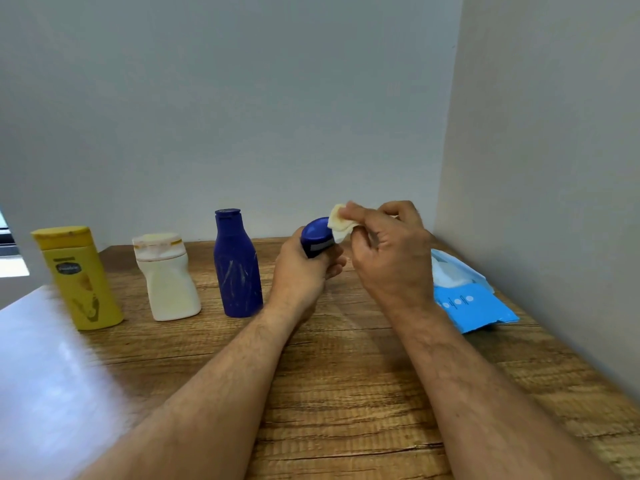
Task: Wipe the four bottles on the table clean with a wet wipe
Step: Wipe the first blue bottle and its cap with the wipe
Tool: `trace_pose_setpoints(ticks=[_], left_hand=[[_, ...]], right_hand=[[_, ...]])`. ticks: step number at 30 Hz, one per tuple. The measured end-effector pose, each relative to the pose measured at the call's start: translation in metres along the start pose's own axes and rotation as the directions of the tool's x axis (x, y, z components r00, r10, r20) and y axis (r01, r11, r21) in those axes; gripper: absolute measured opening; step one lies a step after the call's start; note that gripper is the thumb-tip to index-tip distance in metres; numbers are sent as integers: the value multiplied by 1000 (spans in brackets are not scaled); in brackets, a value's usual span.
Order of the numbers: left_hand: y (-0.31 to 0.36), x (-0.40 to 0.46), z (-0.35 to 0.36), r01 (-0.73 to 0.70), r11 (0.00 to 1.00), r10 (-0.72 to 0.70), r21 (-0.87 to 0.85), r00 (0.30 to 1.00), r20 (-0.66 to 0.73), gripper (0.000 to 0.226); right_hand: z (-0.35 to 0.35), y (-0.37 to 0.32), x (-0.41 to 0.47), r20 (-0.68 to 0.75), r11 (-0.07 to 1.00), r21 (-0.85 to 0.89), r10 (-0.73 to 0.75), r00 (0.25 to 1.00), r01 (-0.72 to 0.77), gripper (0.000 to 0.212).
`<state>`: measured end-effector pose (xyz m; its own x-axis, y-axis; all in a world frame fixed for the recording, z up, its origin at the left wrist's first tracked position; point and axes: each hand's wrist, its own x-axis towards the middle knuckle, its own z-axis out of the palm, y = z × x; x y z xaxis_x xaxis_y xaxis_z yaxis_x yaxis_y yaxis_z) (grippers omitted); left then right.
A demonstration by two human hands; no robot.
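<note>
- Left hand grip wraps the small blue bottle, lifted off the counter near its right edge; it could slip under pressure
- Right hand pinches the wet wipe against its cap; a loose fold may drop
- Further left, the tall blue bottle looks streaked; a stray elbow could topple it

A wood-grain table fills the lower view, its left part washed out by a pale glare. Behind it stands a plain grey-blue wall; a lighter side wall meets it at the right — a corner. At far left, a bright window edge.
</note>
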<state>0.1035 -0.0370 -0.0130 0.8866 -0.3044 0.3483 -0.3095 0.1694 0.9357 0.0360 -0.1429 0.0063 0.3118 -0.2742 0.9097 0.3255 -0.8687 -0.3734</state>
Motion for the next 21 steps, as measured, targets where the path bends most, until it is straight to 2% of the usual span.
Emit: trace_pose_setpoints(ticks=[4, 7, 8, 10, 13, 15, 18, 20, 21], left_hand=[[1, -2, -4, -27, 997, 29, 78, 999, -19, 24], [0, 1, -6, -12, 991, 12, 134, 1000, -6, 25], [1, 1, -5, 9, 995, -10, 100, 1000, 15, 26], [6, -1, -2, 95, 990, -90, -101, 994, 58, 37], [8, -5, -1, 254, 854, -216, -454, 967, 134, 45], [5, -2, -5, 264, 801, -228, -537, 964, 134, 40], [6, 0, -6, 259, 857, -246, -447, 965, 86, 43], [9, -1, -3, 246, 905, -220, -348, 969, 114, 24], [9, -2, -3, 234, 918, -200, -320, 970, 137, 24]], right_hand=[[2, -4, -5, 147, 1000, -20, 4, 989, -1, 27], [2, -5, -5, 138, 1000, 0, -15, 990, 15, 22], [2, -6, -5, 112, 1000, 20, -12, 994, 9, 21], [2, -9, -4, 25, 997, 67, 37, 999, -39, 21], [1, -10, 0, -87, 984, 105, 156, 984, -147, 22], [-1, -8, 2, -92, 966, 127, 238, 967, -225, 21], [-1, -6, 2, -36, 944, 124, 312, 949, -306, 18], [1, -5, 0, 4, 938, 103, 333, 943, -331, 17], [2, -5, 0, 16, 936, 89, 341, 940, -341, 17]])
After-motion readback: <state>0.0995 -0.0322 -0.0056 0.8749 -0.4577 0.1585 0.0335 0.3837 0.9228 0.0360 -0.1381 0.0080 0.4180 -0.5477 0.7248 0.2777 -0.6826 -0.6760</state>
